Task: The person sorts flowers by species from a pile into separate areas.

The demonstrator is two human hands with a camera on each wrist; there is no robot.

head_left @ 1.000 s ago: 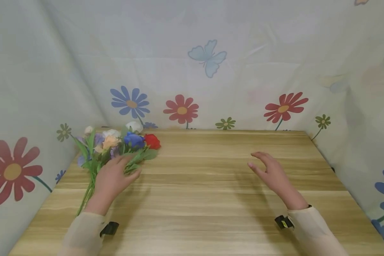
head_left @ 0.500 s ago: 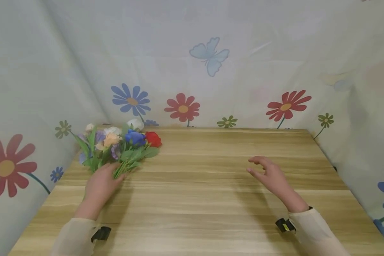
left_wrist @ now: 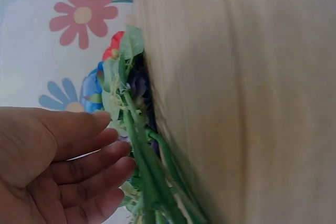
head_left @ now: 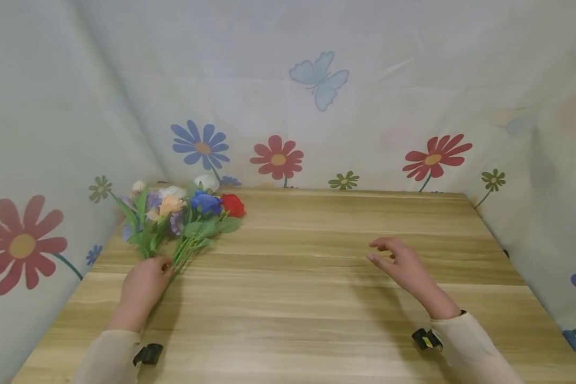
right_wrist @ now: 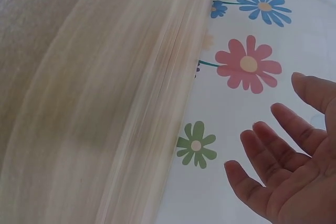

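Note:
A bunch of flowers lies at the table's far left in the head view, with a red rose (head_left: 232,205), a blue rose (head_left: 206,203), a peach flower (head_left: 171,205) and white and purple blooms. Its green stems (head_left: 186,249) point toward the person. My left hand (head_left: 143,287) is low beside these stems, thumb and fingers loosely bent. In the left wrist view, its fingertips are right at the stems (left_wrist: 149,174) without closing round them. Off to the right, my right hand (head_left: 408,272) hovers above the table, fingers relaxed and holding nothing.
The wooden table (head_left: 307,309) has its back edge against a pale curtain (head_left: 249,69) printed with flowers and a butterfly. More of that cloth hangs at both sides. A black band (head_left: 149,354) with a small device sits at each sleeve cuff.
My left hand has drawn back from over the flowers, down and left to the lower stems, and its fingers have bent more. My right hand has barely moved.

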